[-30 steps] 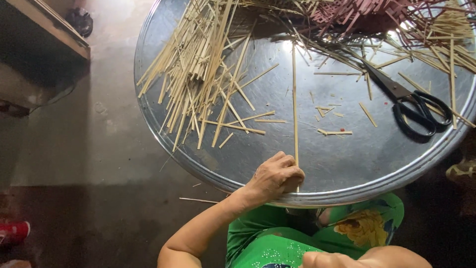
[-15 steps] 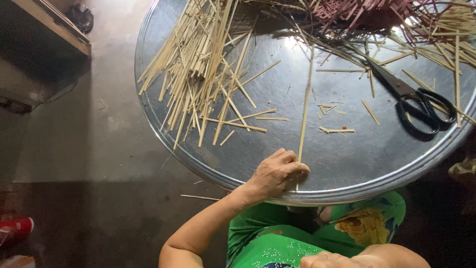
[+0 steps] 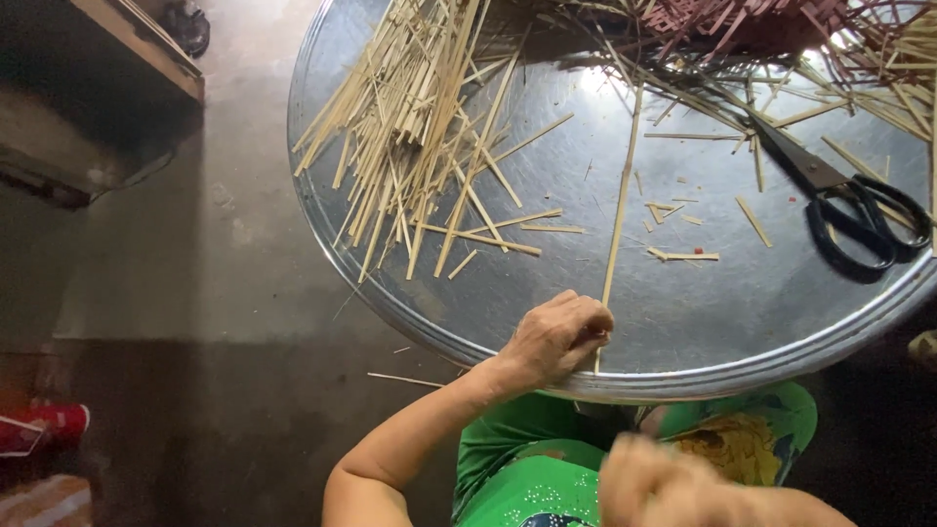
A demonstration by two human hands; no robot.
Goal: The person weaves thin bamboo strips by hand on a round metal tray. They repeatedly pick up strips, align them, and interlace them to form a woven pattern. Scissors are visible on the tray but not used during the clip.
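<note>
At near rim of round metal tray (image 3: 410, 303), left hand (image 3: 558, 337) fingers clamped on long bamboo stick (image 3: 619, 210) lying across tray. Right hand (image 3: 664, 483) blurred below tray, fingers' state unclear. Black scissors (image 3: 839, 200) on tray's right side; stick pile (image 3: 420, 117) on left.

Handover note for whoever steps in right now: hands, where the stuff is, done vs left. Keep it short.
Left hand: closed grip on the near end of one long bamboo stick, at the tray's near rim; the stick runs away across the round metal tray.
Right hand: blurred, low over the lap, off the tray; can't tell if it holds anything.
On the tray: pile of cut sticks on the left side, black scissors lying on the right, reddish sticks at the far edge, short offcuts scattered mid-tray.
Done: a pile of cut sticks on the left.
Left: the stick in hand is uncut; the scissors lie untouched.
</note>
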